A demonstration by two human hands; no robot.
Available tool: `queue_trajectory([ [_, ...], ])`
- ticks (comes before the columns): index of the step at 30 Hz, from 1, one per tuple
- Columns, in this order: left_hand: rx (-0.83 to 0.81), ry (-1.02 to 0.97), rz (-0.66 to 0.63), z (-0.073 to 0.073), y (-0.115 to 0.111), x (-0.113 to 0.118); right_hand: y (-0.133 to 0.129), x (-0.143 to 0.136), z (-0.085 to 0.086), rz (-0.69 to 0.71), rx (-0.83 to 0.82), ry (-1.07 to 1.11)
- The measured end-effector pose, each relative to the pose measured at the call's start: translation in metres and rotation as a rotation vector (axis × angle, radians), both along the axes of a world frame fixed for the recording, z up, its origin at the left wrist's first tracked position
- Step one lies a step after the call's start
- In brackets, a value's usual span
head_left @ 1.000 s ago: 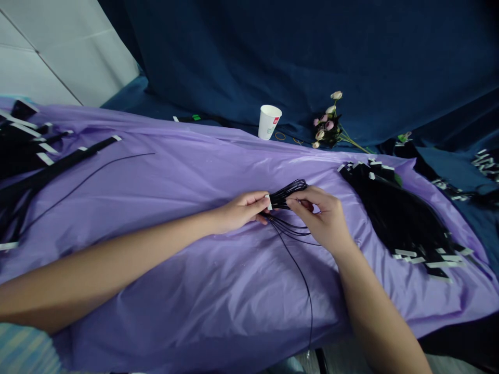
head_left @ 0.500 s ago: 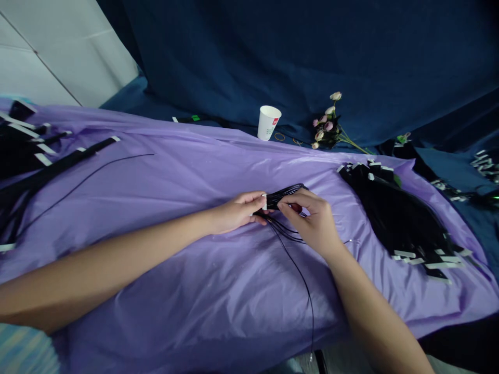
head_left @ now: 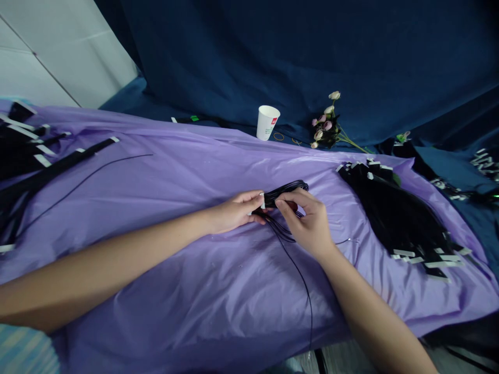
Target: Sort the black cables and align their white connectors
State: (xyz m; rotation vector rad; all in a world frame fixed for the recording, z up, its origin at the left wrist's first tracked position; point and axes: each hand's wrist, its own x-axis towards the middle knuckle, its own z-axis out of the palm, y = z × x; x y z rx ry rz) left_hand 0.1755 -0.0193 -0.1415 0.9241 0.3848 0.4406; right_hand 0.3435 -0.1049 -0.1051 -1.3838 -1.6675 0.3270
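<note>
A bundle of thin black cables (head_left: 286, 190) lies bent in a loop between my two hands, over the purple cloth. My left hand (head_left: 245, 208) is closed on its left end, thumb on top, beside a white connector or tag (head_left: 262, 200). At the loop's right part, my right hand (head_left: 306, 215) pinches the cables between thumb and fingers. Other cable loops hang below my fingers. One loose black cable (head_left: 300, 272) trails down over the cloth's front edge, and a thin end with a small tip (head_left: 350, 240) sticks out right of my right wrist.
Purple cloth (head_left: 175, 291) covers the surface. Black flat cables with white ends are piled at right (head_left: 393, 218) and at left (head_left: 23, 150). A white paper cup (head_left: 267, 124) and artificial flowers (head_left: 326, 124) stand along the back, before a dark blue curtain (head_left: 292, 52).
My right hand has shifted slightly left along the cable bundle. My left hand keeps its hold. The loose cable has swayed a little.
</note>
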Motion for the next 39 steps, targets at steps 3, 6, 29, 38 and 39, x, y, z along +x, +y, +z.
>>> queue_trajectory([
  [3,-0.009,0.001,0.005,0.000,0.000,0.000,0.001,-0.002,-0.002,-0.009,0.005,0.007],
  [6,-0.018,0.008,0.009,0.000,0.000,0.000,0.003,-0.004,-0.004,-0.005,0.027,0.012],
  [29,0.323,0.095,0.279,0.061,-0.032,-0.011,-0.009,-0.036,0.043,-0.189,0.255,-0.371],
  [38,0.351,0.079,0.387,0.088,-0.067,-0.038,-0.035,-0.065,0.072,-0.155,0.345,-0.441],
  [39,0.349,0.075,0.388,0.091,-0.070,-0.041,-0.038,-0.068,0.076,-0.153,0.350,-0.457],
])
